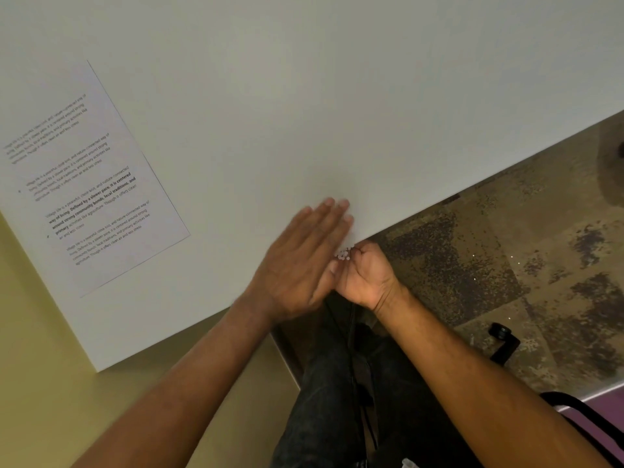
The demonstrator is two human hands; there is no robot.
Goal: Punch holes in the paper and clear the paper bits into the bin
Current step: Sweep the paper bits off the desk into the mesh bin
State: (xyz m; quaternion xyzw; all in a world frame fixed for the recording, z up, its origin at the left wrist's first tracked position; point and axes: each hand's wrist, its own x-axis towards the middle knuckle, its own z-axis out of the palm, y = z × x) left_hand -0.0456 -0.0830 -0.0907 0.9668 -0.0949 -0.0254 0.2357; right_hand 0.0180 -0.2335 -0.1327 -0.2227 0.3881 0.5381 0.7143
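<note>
A printed sheet of paper [84,184] lies flat on the white table [337,96], at the left. My left hand [304,258] rests flat on the table at its near edge, fingers straight and together, little-finger side against the surface. Just below that edge my right hand [366,275] is cupped, palm turned up toward the left hand. Small white paper bits [343,254] lie in the cupped palm, right where the two hands meet. No hole punch and no bin are in view.
The table's near edge runs diagonally from lower left to upper right. Beyond it is a mottled brown floor [506,248] with a few white specks on it. My legs in dark trousers [354,383] and a black chair part [503,342] are below.
</note>
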